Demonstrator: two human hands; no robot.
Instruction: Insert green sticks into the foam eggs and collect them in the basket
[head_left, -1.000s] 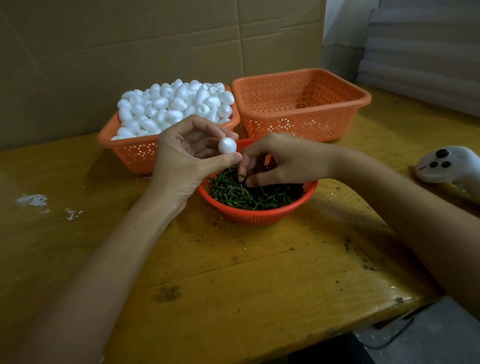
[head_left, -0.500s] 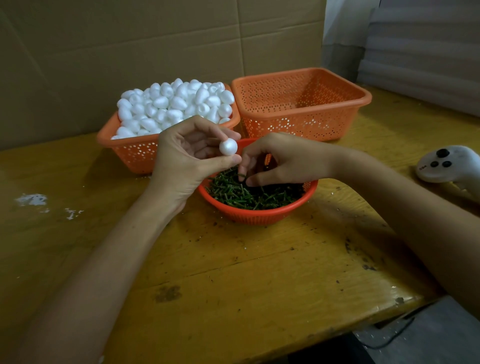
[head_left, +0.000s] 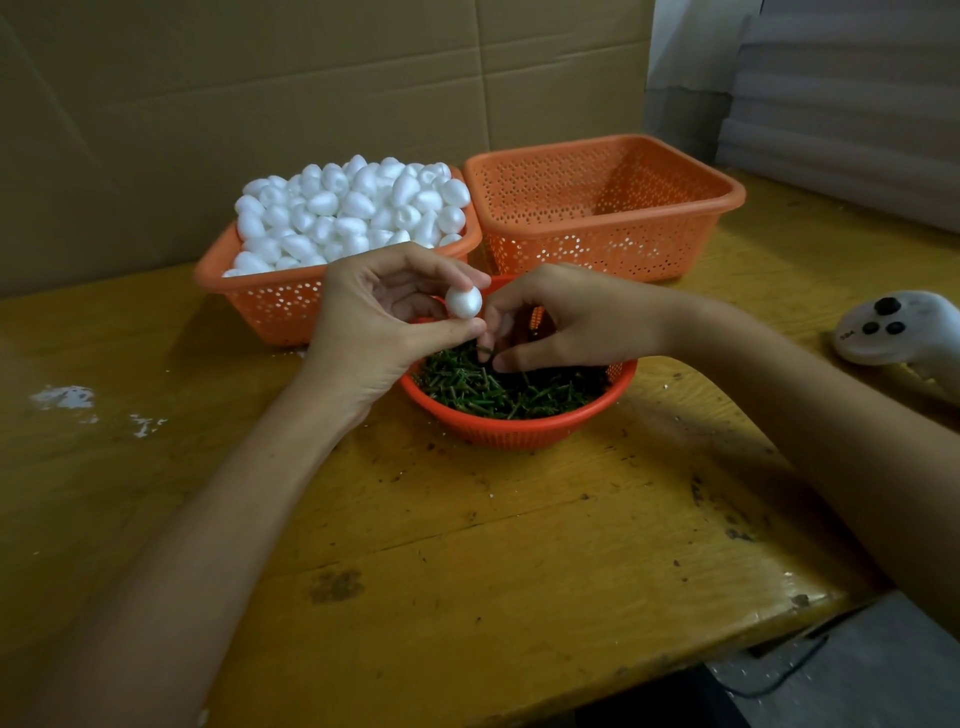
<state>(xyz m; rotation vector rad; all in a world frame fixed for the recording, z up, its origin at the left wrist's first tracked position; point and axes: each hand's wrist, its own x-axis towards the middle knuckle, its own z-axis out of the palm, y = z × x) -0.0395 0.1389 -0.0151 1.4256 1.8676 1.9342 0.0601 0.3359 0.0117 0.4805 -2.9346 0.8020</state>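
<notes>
My left hand (head_left: 374, 322) pinches a white foam egg (head_left: 464, 301) between thumb and fingertips, just above the left rim of a round orange bowl (head_left: 519, 428). The bowl is full of short green sticks (head_left: 498, 387). My right hand (head_left: 566, 319) reaches into it from the right, its thumb and forefinger closed on a green stick at the top of the heap. Behind on the left, an orange basket (head_left: 280, 306) is heaped with foam eggs (head_left: 353, 208). Beside it on the right stands an orange basket (head_left: 602, 208) with nothing visible inside.
A white handheld controller (head_left: 898, 327) lies at the table's right edge. White foam crumbs (head_left: 67, 397) are scattered at the left. A cardboard wall (head_left: 311, 78) stands close behind the baskets. The wooden table's front edge (head_left: 675, 660) runs diagonally at lower right.
My left hand has tilted the foam egg slightly down and toward my right hand. My right fingers have shifted a little among the sticks.
</notes>
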